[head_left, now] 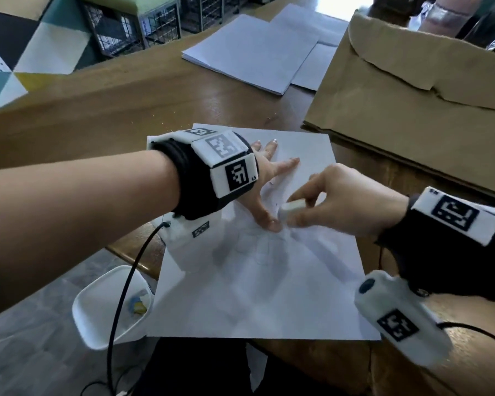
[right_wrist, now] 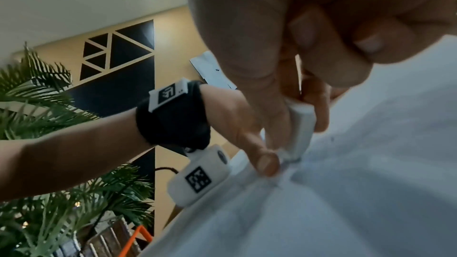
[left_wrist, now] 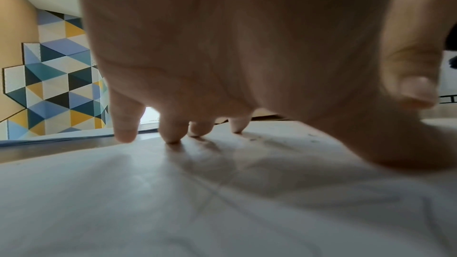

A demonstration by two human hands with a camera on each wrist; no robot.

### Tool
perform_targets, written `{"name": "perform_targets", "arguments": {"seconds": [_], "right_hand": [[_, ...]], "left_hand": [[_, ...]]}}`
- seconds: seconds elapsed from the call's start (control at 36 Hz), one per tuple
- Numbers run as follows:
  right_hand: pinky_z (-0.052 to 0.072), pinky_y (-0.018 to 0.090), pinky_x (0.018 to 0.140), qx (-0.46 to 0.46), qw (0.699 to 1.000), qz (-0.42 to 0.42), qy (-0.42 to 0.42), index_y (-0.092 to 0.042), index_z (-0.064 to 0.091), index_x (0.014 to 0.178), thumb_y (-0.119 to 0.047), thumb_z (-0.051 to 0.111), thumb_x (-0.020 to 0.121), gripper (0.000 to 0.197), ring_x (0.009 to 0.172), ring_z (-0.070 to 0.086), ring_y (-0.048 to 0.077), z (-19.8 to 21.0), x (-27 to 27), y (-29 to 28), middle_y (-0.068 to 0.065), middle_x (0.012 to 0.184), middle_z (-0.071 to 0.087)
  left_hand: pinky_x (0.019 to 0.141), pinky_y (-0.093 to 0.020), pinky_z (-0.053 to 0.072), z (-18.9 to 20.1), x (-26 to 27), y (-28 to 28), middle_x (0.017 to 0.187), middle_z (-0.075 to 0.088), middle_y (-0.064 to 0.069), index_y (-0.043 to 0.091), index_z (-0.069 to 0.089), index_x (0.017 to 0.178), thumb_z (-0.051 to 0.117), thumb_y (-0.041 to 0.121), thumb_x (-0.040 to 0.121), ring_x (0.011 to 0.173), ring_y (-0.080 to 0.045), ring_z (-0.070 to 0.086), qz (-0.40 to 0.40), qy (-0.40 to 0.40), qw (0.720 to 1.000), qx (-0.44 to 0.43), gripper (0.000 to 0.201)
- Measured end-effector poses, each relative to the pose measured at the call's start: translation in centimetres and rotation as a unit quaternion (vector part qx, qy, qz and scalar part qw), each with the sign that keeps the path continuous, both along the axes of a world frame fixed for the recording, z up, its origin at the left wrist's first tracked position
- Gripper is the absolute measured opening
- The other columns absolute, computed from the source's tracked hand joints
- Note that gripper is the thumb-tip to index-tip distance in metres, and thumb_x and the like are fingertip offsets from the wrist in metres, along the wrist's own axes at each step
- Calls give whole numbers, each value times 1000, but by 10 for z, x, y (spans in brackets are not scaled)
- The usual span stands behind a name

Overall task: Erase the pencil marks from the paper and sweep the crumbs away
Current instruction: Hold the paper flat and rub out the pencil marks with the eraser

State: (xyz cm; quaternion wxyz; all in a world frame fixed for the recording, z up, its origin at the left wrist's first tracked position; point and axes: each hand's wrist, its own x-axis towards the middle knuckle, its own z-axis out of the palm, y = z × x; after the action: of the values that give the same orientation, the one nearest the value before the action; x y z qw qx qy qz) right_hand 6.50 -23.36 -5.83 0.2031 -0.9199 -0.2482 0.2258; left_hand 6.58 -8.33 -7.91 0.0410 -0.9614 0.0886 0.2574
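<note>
- Left hand (head_left: pixel 265 178) at frame centre, fingers spread flat on the white paper (head_left: pixel 269 281)
- Right hand (head_left: pixel 346 201) pinches a white eraser (head_left: pixel 290 207) against the sheet, beside the left thumb
- Faint pencil marks (head_left: pixel 257 247) below the hands
- Brown envelope (head_left: pixel 412 95) upper right; white bin (head_left: pixel 97 304) lower left

Wooden table (head_left: pixel 103 110) under everything. Brown paper envelope (head_left: pixel 412 90) lies flat beyond the right hand, flap torn. Stack of white sheets (head_left: pixel 249 50) well past the left hand's fingertips, with more loose sheets (head_left: pixel 312 70) just beside it, tucked partly under. White bin (head_left: pixel 97 307) on the floor below the left forearm, beside the table edge, with blue and yellow scraps (head_left: pixel 137 305) inside. Black cable (head_left: pixel 126 281) hangs across the bin. Wire crates (head_left: pixel 132 27) stand far off beyond the table. Geometric coloured wall panels (left_wrist: pixel 54 89) left of the left hand. Palm plant (right_wrist: pixel 49 105) beyond the left forearm in the right wrist view.
</note>
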Motion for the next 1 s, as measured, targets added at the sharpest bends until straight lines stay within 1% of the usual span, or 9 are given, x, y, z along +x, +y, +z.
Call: {"name": "perform_targets", "arguments": {"seconds": [0.08, 0.14, 0.22, 0.36, 0.56, 0.64, 0.69, 0.86, 1.0], "right_hand": [[40, 18, 48, 15, 1000, 9, 0, -11, 71, 63, -29, 74, 74, 21, 53, 50, 6, 5, 0, 9, 3, 60, 63], [37, 16, 46, 10, 999, 17, -32, -12, 59, 49, -26, 71, 75, 32, 48, 45, 9, 4, 1, 18, -2, 47, 50], [32, 18, 41, -53, 996, 34, -68, -8, 50, 49, -25, 67, 76, 36, 45, 37, 16, 4, 2, 22, -2, 42, 39], [24, 23, 38, -163, 982, 19, -91, -7, 42, 46, -22, 64, 74, 39, 46, 30, 18, 15, 14, 14, 3, 48, 32], [33, 11, 38, -93, 990, 59, -84, -15, 40, 42, -25, 63, 77, 44, 46, 38, 12, 6, -1, 36, 0, 44, 39], [29, 14, 35, -129, 987, 40, -85, -11, 42, 43, -24, 63, 77, 42, 45, 39, 13, 8, 4, 27, 3, 35, 42], [28, 25, 42, -162, 982, 27, -96, -13, 37, 51, -26, 64, 77, 40, 49, 33, 14, 13, 7, 21, 2, 49, 38], [31, 17, 42, -107, 988, 69, -87, -12, 44, 51, -26, 65, 75, 35, 55, 39, 18, 9, -3, 39, -3, 47, 40], [31, 17, 38, -149, 985, 34, -86, -14, 45, 51, -24, 65, 76, 34, 48, 38, 11, 12, 1, 23, -2, 41, 46]], "left_hand": [[116, -51, 4, 0, -1, 0, 156, -22, -10, 33, -21, 146, 64, 73, 61, 147, -31, -9, 3, 9, 1000, -5, 127], [116, -51, 3, 1, -2, 0, 156, -23, -10, 26, -21, 147, 65, 70, 62, 146, -30, -10, 5, 12, 1000, -9, 129], [118, -46, 4, 2, -4, 1, 157, -23, -7, 16, -20, 148, 65, 69, 64, 147, -27, -11, 10, 5, 1000, -8, 130], [118, -42, 2, 1, -5, 2, 156, -24, -6, 15, -22, 147, 68, 66, 63, 146, -25, -13, 19, 11, 1000, -21, 133], [118, -43, 2, 1, -6, 0, 156, -22, -14, 15, -8, 151, 68, 65, 64, 146, -33, -11, 3, 2, 999, -38, 126], [118, -43, 1, 0, -5, 2, 156, -23, -9, 13, -19, 148, 66, 67, 63, 146, -28, -12, 12, 9, 1000, -23, 132], [118, -43, 1, 2, -4, 2, 156, -24, -8, 14, -22, 147, 67, 67, 63, 146, -27, -14, 16, 15, 999, -24, 134], [118, -42, 1, -2, -4, 1, 155, -25, -11, 17, -12, 151, 69, 68, 62, 145, -30, -14, 7, 9, 999, -32, 131], [118, -42, 0, 0, -5, 0, 156, -23, -8, 13, -22, 147, 66, 67, 65, 146, -27, -13, 15, 6, 1000, -16, 132]]}}
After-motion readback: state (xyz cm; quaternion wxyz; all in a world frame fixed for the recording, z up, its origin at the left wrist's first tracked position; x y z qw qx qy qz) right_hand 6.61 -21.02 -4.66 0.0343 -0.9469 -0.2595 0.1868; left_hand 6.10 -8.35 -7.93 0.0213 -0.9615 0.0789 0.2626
